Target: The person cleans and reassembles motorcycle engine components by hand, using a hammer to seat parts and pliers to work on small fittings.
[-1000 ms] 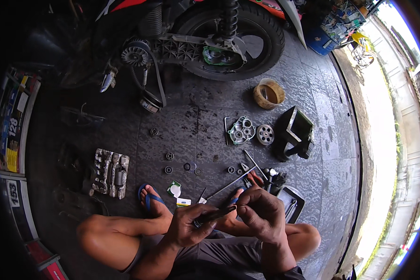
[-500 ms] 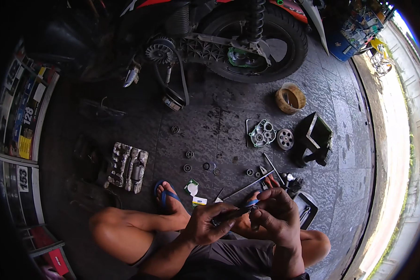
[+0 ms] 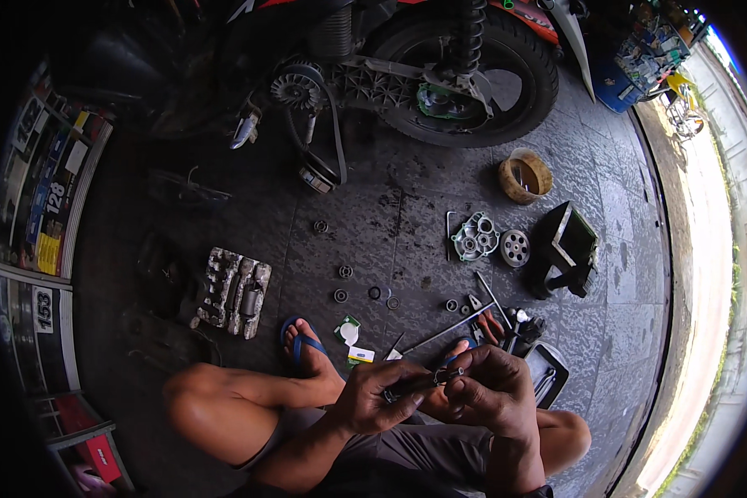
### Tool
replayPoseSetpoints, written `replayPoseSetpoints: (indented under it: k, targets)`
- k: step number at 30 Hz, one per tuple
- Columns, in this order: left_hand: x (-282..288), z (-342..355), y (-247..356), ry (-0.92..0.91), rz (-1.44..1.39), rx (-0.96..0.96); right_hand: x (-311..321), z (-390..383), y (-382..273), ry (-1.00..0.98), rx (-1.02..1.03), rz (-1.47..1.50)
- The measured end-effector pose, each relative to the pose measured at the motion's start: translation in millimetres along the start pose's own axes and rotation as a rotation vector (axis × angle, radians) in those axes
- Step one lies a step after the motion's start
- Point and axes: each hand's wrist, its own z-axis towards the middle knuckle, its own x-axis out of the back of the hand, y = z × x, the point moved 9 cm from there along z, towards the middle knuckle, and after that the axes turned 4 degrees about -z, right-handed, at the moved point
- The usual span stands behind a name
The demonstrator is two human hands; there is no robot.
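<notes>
My left hand is closed round a dark, rod-shaped part in front of my lap. The part's shinier end points right, and the fingertips of my right hand pinch it there. Fingers hide much of the part, so its exact kind cannot be told. Beyond my hands, several bearing-like rings lie on the dark floor. A green-edged metal cover rests beside a round plate with holes.
A scooter's rear wheel stands at the far side, its drive belt hanging loose. Pliers, a long bar, a tray of tools, a black container and a round tub are at the right. A socket case lies left.
My right fingers have shifted slightly along the part's end, and more of its shiny tip shows. The whole scene has slid a little to the right in view.
</notes>
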Motion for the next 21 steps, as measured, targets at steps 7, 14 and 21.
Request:
replayPoseSetpoints:
  k: [7, 14, 21]
  targets:
    - [-2, -3, -2, 0.077, -0.133, -0.048, -6, 0, 2, -0.051, -0.01, -0.281]
    - [6, -5, 4, 0.07, -0.143, -0.192, 61, -21, -39, 0.239, 0.163, -0.246]
    - [17, 1, 9, 0.212, -0.398, -0.185, 175, 34, 52, 0.553, 0.01, -0.39]
